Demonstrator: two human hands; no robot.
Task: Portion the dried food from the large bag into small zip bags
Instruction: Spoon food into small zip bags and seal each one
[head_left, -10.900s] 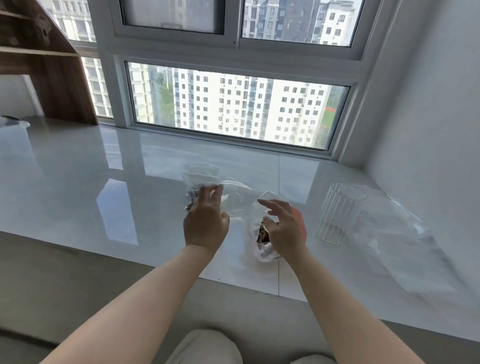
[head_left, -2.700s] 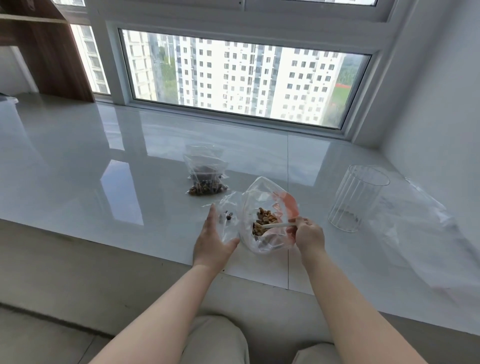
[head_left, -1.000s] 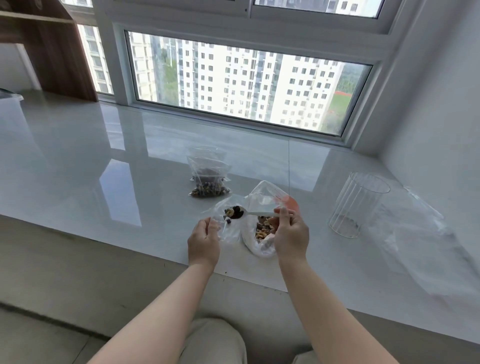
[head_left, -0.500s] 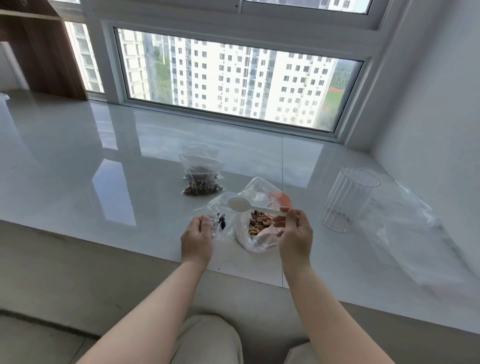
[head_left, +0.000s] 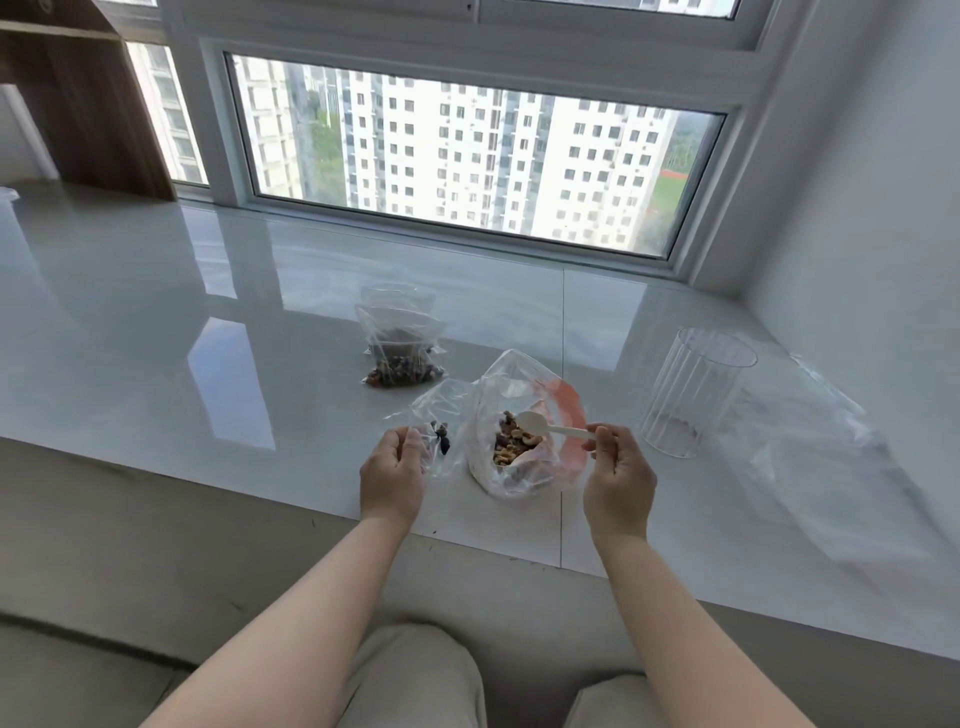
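The large clear bag (head_left: 519, 467) with a red strip stands open on the glossy sill, with mixed nuts and dried fruit (head_left: 511, 441) inside. My right hand (head_left: 618, 478) pinches the handle of a white plastic spoon (head_left: 540, 425), whose empty bowl hovers over the food in the bag's mouth. My left hand (head_left: 392, 475) grips the edge of a small clear zip bag (head_left: 441, 415) held open just left of the large bag; a few dark pieces lie in it.
A filled small bag (head_left: 400, 358) lies farther back on the white sill (head_left: 208, 338), another clear bag behind it. A ribbed clear cup (head_left: 691, 389) stands to the right, with crumpled clear plastic (head_left: 831, 457) beyond it by the wall. My knees are below the sill's front edge.
The spoon carried food to the small bag, emptied into it, and has swung back right over the large bag. My left hand has kept holding the small bag.
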